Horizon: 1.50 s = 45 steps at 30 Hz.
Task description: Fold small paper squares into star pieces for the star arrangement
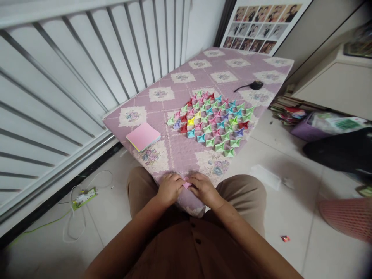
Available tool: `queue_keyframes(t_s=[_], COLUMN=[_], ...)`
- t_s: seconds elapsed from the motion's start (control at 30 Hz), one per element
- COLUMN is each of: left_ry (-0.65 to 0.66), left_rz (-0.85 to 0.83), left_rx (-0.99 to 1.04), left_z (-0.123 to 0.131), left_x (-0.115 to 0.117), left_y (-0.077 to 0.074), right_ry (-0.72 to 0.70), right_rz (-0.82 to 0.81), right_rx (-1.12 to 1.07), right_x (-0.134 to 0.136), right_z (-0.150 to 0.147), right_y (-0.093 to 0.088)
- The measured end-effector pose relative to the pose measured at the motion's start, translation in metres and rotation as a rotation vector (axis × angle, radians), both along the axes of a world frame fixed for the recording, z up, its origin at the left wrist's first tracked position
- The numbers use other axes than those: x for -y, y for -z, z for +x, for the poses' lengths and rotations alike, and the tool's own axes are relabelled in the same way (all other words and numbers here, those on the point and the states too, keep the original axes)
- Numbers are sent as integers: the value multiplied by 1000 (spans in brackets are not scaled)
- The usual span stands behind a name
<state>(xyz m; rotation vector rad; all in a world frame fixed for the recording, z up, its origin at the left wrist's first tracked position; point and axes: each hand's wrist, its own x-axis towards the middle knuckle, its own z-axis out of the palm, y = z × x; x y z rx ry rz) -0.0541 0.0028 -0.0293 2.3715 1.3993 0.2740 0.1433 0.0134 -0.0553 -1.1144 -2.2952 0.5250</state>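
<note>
My left hand (169, 188) and my right hand (204, 189) meet at the near edge of a low table covered in a purple floral cloth (174, 155). Both pinch a small pink folded paper piece (186, 184) between their fingertips, fingers curled. Farther out on the cloth lies a patch of several small folded paper pieces (213, 122) in green, pink, blue, red and yellow. A stack of pink square paper (143, 136) rests to the left, about a hand's length beyond my left hand.
A black device with a cord (255, 85) lies at the table's far side. A white barred gate (72, 77) runs along the left. A green power strip (84, 197) with cables lies on the tiled floor. Books, a purple bin (305, 130) and a pink basket (348, 217) stand at right.
</note>
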Motion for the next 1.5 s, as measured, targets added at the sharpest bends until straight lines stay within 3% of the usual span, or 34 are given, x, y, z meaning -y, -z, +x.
queue_keyframes(t_s=[0.2,0.53,1.17,1.5], left_ry=[15,-32,-23,-132], left_rz=[74,214,173,79], left_rx=[-38,-65,-98,46], left_z=[0,1,4,4], left_x=[3,9,8,7], left_y=[1,14,10,10], right_ry=[-8,88,127,191], right_rz=[28,33,77,80], right_rx=[-16,92,92,185], right_x=[3,14,16,14], right_z=[1,-9,-11,-8], right_y=[-2,-10,-3,-5])
